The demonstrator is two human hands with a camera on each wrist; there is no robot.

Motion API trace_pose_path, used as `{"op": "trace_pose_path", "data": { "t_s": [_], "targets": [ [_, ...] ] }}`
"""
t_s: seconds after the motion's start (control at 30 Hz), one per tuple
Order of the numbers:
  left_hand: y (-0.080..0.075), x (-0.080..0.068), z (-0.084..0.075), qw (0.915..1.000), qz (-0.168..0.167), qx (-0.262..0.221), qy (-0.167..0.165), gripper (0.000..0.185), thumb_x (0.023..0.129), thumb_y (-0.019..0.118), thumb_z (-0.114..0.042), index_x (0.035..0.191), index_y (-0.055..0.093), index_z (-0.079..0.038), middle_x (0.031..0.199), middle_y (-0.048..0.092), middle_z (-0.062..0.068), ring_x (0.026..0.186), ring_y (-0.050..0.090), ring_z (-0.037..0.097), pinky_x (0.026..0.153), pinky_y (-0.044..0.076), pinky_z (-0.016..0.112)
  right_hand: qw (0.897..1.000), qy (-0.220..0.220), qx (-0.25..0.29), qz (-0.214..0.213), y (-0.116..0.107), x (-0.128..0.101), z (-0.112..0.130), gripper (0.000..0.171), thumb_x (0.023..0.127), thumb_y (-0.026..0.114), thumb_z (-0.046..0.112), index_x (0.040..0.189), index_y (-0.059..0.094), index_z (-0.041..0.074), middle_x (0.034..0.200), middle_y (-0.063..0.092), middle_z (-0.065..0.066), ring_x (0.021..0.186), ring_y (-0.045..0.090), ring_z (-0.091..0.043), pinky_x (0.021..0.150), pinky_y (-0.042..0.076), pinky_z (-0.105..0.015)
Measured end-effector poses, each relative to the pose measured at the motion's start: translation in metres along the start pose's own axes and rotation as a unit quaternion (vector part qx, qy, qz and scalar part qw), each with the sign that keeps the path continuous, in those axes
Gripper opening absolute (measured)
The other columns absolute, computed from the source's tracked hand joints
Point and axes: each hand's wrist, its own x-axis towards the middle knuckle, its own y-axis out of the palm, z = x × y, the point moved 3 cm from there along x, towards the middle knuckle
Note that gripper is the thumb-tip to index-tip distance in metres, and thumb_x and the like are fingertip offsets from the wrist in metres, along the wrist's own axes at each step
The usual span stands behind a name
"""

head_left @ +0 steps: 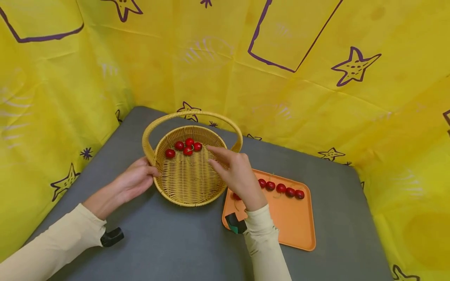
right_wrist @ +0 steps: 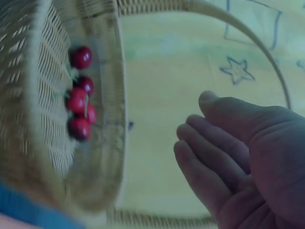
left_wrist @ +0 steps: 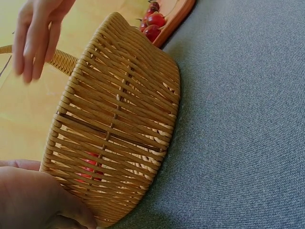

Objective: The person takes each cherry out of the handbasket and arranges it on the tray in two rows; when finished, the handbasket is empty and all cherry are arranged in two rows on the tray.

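Note:
A round wicker basket with a hoop handle stands on the grey mat, holding several red cherries at its far side. My left hand rests against the basket's left wall, thumb at the rim. Above the basket's right rim hovers my right hand, fingers straight and empty. In the left wrist view my left hand lies against the basket wall, with the right hand above. The right wrist view shows the bare right hand and the cherries in the basket.
An orange tray lies right of the basket with a row of several cherries at its far edge. Yellow star-printed cloth walls close in the grey mat on three sides.

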Motion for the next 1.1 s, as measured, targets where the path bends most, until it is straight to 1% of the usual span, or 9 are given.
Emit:
{"op": "trace_pose_path", "data": {
  "t_s": [0.17,0.2,0.23,0.4,0.43,0.57,0.8,0.97,1.1],
  "targets": [
    [-0.001,-0.002,0.003,1.0,0.0,0.004,-0.005,0.091,0.091,0.036,0.019,0.165,-0.012,0.0,0.174,-0.003,0.019,0.159,0.0,0.031,0.13,0.008,0.045,0.999,0.008,-0.005,0.043,0.024,0.025,-0.002,0.043,0.104,0.07,0.025,0.146,0.065,0.015,0.141,0.068,-0.004,0.122,0.069,-0.022,0.102,0.057,-0.037],
    [-0.001,-0.003,0.004,1.0,0.0,0.003,-0.005,0.091,0.091,0.036,0.02,0.165,-0.013,0.0,0.174,-0.004,0.019,0.159,0.0,0.031,0.13,0.008,0.045,0.999,0.012,-0.008,0.051,0.028,0.028,-0.003,0.044,0.103,0.07,0.025,0.146,0.065,0.015,0.141,0.068,-0.004,0.122,0.07,-0.022,0.107,0.054,-0.039],
    [-0.002,-0.003,0.004,1.0,0.001,0.003,-0.005,0.091,0.091,0.036,0.02,0.165,-0.013,0.0,0.174,-0.004,0.02,0.159,-0.001,0.031,0.13,0.007,0.045,0.998,0.018,-0.008,0.06,0.032,0.03,-0.006,0.044,0.103,0.07,0.024,0.146,0.065,0.015,0.142,0.068,-0.004,0.123,0.069,-0.023,0.108,0.054,-0.04],
    [-0.002,-0.003,0.006,1.0,0.004,0.005,0.0,0.09,0.09,0.037,0.02,0.165,-0.011,0.003,0.174,-0.002,0.021,0.158,0.0,0.032,0.13,0.008,0.044,0.994,0.046,-0.004,0.099,0.047,0.042,-0.018,0.045,0.104,0.07,0.024,0.147,0.064,0.012,0.143,0.067,-0.005,0.125,0.068,-0.025,0.11,0.052,-0.041],
    [-0.003,-0.003,0.006,1.0,0.004,0.007,0.0,0.09,0.09,0.037,0.02,0.165,-0.011,0.003,0.174,-0.002,0.021,0.158,0.0,0.031,0.13,0.008,0.043,0.993,0.049,-0.001,0.107,0.05,0.044,-0.02,0.045,0.104,0.069,0.022,0.147,0.064,0.01,0.144,0.067,-0.006,0.126,0.067,-0.027,0.107,0.054,-0.039],
    [-0.004,-0.003,0.005,1.0,0.002,0.005,0.001,0.091,0.09,0.037,0.02,0.165,-0.011,0.003,0.174,-0.003,0.021,0.158,-0.001,0.031,0.13,0.008,0.043,0.989,0.058,-0.005,0.139,0.06,0.052,-0.027,0.045,0.104,0.069,0.018,0.146,0.063,0.005,0.146,0.065,-0.008,0.129,0.066,-0.029,0.108,0.053,-0.04],
    [-0.004,-0.002,0.004,1.0,-0.002,0.005,0.0,0.09,0.09,0.037,0.02,0.165,-0.011,0.003,0.173,-0.001,0.021,0.158,0.001,0.031,0.13,0.008,0.042,0.984,0.066,-0.029,0.164,0.059,0.066,-0.03,0.043,0.104,0.069,0.019,0.145,0.064,0.008,0.144,0.067,-0.005,0.128,0.066,-0.022,0.106,0.054,-0.034],
    [-0.004,-0.002,0.002,1.0,-0.004,0.005,0.001,0.091,0.089,0.037,0.02,0.165,-0.011,0.003,0.174,-0.001,0.022,0.158,0.001,0.031,0.13,0.008,0.043,0.982,0.069,-0.013,0.173,0.054,0.078,-0.026,0.042,0.104,0.069,0.019,0.144,0.066,0.01,0.143,0.068,-0.005,0.128,0.066,-0.021,0.104,0.054,-0.029],
    [-0.002,-0.001,0.002,1.0,0.0,0.0,0.003,0.092,0.089,0.037,0.02,0.165,-0.012,0.003,0.174,-0.002,0.021,0.158,0.0,0.031,0.13,0.008,0.043,0.98,0.076,0.006,0.185,0.059,0.086,-0.036,0.041,0.103,0.07,0.015,0.143,0.066,0.007,0.141,0.068,-0.008,0.129,0.065,-0.022,0.105,0.054,-0.03]
  ]
}}
